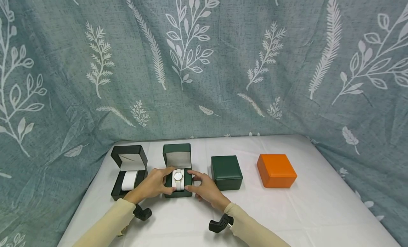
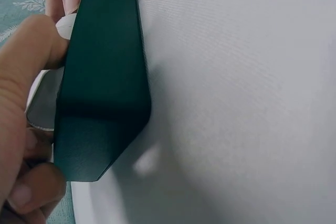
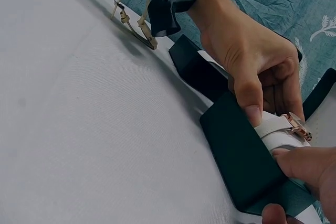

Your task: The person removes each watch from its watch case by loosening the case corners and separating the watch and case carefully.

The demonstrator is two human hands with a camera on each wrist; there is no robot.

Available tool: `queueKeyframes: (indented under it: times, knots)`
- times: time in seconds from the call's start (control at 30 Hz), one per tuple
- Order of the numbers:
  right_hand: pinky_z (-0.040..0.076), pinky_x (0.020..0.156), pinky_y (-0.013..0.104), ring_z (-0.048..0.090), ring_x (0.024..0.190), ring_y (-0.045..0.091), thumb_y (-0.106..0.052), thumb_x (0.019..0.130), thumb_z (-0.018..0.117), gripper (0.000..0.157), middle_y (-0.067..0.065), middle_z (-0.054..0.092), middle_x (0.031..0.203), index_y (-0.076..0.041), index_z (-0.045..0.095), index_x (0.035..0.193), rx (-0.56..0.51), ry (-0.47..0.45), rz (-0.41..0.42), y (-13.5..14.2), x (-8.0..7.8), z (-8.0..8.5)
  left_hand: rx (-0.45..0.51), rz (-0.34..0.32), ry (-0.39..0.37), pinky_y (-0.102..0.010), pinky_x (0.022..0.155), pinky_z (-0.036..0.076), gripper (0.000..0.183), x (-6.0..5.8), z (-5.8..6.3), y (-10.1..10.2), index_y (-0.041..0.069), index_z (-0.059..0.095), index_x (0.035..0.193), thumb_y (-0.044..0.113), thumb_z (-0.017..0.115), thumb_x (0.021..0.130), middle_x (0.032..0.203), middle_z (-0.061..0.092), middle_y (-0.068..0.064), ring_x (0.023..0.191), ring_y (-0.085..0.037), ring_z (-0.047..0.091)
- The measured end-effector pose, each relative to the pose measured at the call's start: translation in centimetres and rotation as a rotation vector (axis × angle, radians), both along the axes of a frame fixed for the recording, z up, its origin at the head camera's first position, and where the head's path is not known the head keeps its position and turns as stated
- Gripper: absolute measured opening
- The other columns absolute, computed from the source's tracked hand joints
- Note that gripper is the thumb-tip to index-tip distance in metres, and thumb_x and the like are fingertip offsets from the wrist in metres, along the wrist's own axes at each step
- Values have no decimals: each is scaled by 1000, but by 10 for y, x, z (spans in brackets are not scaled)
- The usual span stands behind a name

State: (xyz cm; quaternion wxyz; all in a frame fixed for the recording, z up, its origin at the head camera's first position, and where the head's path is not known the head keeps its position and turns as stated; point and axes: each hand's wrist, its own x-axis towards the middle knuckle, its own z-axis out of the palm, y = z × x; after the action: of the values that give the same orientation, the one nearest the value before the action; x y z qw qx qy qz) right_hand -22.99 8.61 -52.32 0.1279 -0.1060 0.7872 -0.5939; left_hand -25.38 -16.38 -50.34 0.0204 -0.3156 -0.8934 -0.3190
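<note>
In the head view an open green watch box [image 1: 176,147] stands at centre left, its lid raised. Inside is a white cushion [image 1: 182,185] wearing a white-strapped watch [image 1: 178,176] with a round pale dial. From the left my left hand [image 1: 155,182] holds the cushion, thumb at its near end, index finger at its far end. My right hand [image 1: 207,189] does likewise from the right; its thumb [image 3: 302,163] touches the cushion in the right wrist view. Some curled fingers [image 2: 39,190] of the left hand lie by the box's side. The pads' exact contact inside is hidden.
An open black box [image 1: 116,156] with a white cushion [image 1: 129,180] stands left. Closed green [image 1: 226,170] and orange [image 1: 277,169] boxes stand right. A thin beige strap loop with gold-toned hardware [image 3: 148,34] lies near the left forearm. White cloth [image 1: 264,218] covers the table.
</note>
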Motion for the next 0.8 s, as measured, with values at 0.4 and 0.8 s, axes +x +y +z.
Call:
queueKeyframes:
  times: [0.4,0.8]
  knots:
    - [49,50,29,51,52,14,-23,90,82,66,14,56,133,-23,55,150,19,9,8,-1,0,2,34,53,-55,-22,47,35,66,0,0,0,11,65,138,18,89,77,60,51,9,52,-2,42]
    - [50,51,30,52,54,14,-25,90,83,66,13,56,134,-25,55,150,4,-5,9,0,-1,1,94,118,-122,-23,48,33,73,2,7,1,7,61,143,18,89,76,59,49,7,53,-4,41]
